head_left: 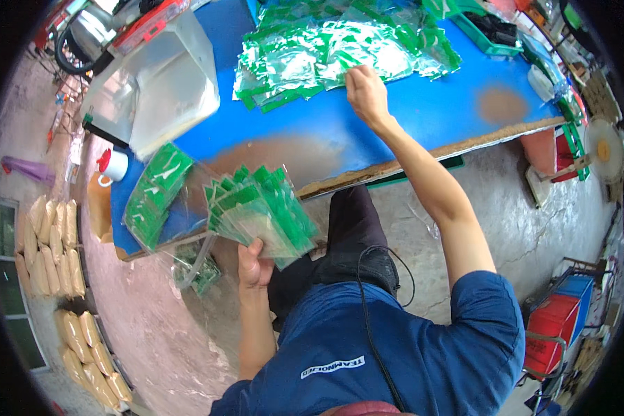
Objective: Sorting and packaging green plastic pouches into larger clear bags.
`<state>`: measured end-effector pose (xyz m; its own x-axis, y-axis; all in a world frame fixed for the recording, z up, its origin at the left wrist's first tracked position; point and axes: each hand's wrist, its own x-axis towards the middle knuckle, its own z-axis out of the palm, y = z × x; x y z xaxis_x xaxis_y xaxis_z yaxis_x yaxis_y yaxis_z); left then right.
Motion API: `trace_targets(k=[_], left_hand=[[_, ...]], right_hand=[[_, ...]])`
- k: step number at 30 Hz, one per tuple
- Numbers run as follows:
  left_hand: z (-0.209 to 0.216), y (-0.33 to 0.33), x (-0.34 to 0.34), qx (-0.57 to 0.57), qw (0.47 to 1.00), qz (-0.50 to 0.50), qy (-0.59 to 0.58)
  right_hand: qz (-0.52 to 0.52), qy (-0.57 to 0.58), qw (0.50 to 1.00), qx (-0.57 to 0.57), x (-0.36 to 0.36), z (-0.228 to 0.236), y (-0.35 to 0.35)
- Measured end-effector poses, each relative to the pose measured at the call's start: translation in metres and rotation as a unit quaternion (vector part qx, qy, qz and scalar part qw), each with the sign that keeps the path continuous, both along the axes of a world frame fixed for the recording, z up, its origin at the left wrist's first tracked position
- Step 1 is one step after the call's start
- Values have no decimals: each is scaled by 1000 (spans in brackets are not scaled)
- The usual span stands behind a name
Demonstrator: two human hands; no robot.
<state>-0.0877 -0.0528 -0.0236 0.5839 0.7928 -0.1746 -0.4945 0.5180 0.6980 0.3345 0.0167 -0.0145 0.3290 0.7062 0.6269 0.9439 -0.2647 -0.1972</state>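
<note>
Where fanned packets overlap, left hand's fingers mostly hidden.

- Bags: clear glossy plastic film, green-printed headers.
- Surface: blue matt coating, worn to bare brown patches.
- Bin: translucent, frosted plastic.
- Floor: rough grey concrete.

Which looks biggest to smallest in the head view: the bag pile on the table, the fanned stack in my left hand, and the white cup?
1. Pile of green-topped clear bags under the right hand.
2. Fanned stack in the left hand; it is nearer the camera, so this gap is unsure.
3. White cup.
</note>
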Motion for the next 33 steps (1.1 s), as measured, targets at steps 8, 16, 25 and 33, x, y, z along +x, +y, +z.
trace_targets(k=[8,16,25,33], left_hand=[[-41,45,33,-135,966,-44,-217],[-12,25,6,-14,996,76,33],[7,-26,-28,-27,996,67,57],[-10,-14,-50,-83,996,7,31]], right_hand=[[265,595,753,93,-187,39,-82],[149,201,961,121,-47,32,97],[-34,85,970,-227,4,-6,123],[53,61,985,-155,-53,-2,16]])
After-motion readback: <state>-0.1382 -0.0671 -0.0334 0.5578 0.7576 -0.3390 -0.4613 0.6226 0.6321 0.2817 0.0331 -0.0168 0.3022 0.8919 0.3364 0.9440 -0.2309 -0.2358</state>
